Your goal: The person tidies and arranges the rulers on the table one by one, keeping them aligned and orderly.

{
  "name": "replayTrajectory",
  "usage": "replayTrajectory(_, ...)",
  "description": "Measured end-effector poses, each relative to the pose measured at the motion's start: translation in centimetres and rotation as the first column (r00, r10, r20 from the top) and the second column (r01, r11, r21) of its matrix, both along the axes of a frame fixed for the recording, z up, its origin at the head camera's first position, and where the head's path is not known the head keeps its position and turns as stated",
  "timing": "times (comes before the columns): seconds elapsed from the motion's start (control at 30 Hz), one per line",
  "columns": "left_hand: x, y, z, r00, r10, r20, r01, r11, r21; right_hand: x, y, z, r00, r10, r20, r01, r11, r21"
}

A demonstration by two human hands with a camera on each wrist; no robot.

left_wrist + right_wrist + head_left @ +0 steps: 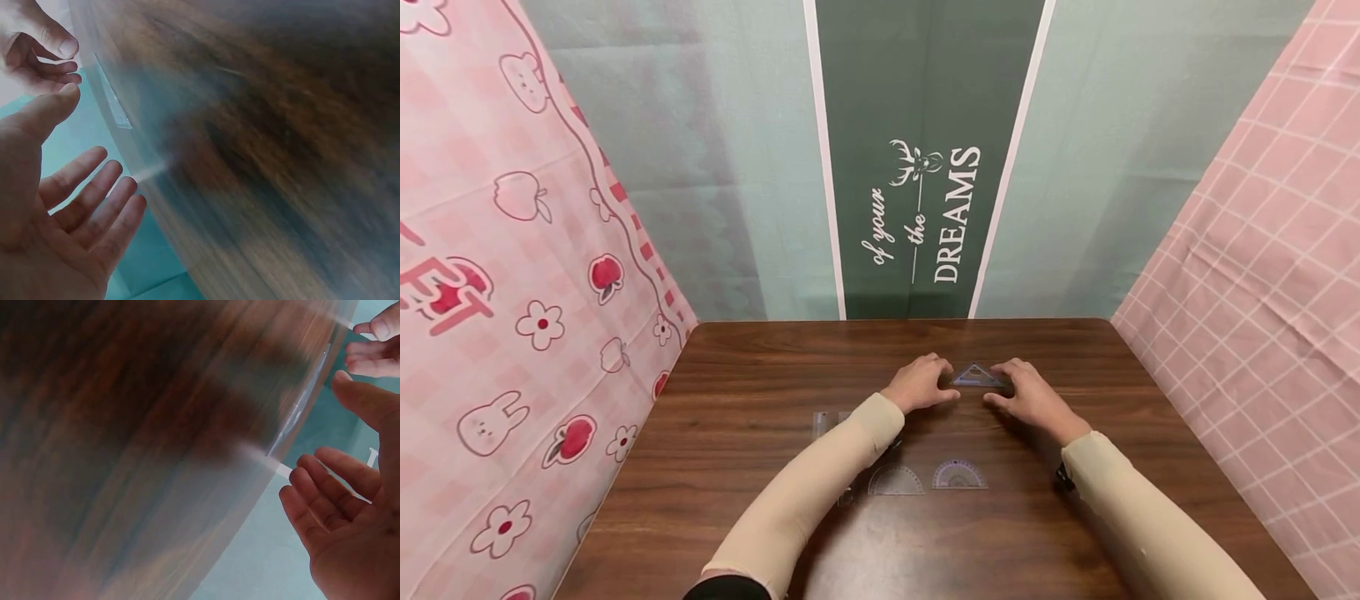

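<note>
A clear triangular set square with bluish markings [976, 377] lies on the table between the two hands, towards the back edge. On its left side is my left hand [920, 383], fingers loosely bent and thumb apart. My right hand [1036, 398] is at its right end, the fingertips close to the corner; whether they touch it I cannot tell. The left wrist view shows the left palm [69, 244] with nothing in it. In the right wrist view the right hand [356, 519] has spread, slightly bent fingers, and the set square [301, 403] appears as a thin strip.
Nearer the front lie a clear protractor [897, 482] and a purple-marked protractor [959, 476]. A clear ruler-like piece [820, 425] lies left of the left forearm, which partly hides other clear pieces. Patterned cloths surround the brown wooden table [760, 358].
</note>
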State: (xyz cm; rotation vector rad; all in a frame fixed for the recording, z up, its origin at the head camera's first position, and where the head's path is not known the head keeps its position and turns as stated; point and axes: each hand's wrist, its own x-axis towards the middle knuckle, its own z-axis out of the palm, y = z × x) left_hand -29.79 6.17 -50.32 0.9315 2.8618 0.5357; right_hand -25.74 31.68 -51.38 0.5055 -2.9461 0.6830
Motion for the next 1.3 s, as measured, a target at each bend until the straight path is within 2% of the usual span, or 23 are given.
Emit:
replayTrajectory(0.2,-0.5,0.6,0.1,1.0,0.014,0.02,-0.014,1.0,0.002,-1.0,0.1,-0.7,1.0,-0.015,0.014,0.015,1.0,-0.004)
replayTrajectory(0.43,-0.7,1.6,-0.6,0.999,0.042,0.035,-0.04,0.998,-0.049,-1.3,0.1,-1.3,1.0,-0.004,0.028,0.004,1.0,-0.007)
replayTrajectory(0.57,-1.0,2.5,-1.0,0.998,0.053,0.028,-0.051,0.998,-0.046,-1.7,0.1,-1.5,1.0,-0.014,0.024,0.014,1.0,-0.002)
replayTrajectory(0.77,-1.5,3.4,-1.5,0.997,0.083,-0.012,-0.083,0.993,-0.078,-2.4,-0.3,-1.6,1.0,-0.011,0.016,0.011,1.0,0.025)
replayTrajectory(0.93,-1.8,3.8,-1.9,0.992,0.112,-0.064,-0.119,0.986,-0.121,-2.8,-1.0,-1.3,0.999,-0.046,0.018,0.045,0.998,0.049)
replayTrajectory(1.3,-2.2,4.9,-2.3,0.984,0.153,-0.088,-0.165,0.975,-0.148,-2.6,-1.8,-0.7,0.993,-0.112,0.028,0.109,0.989,0.102)
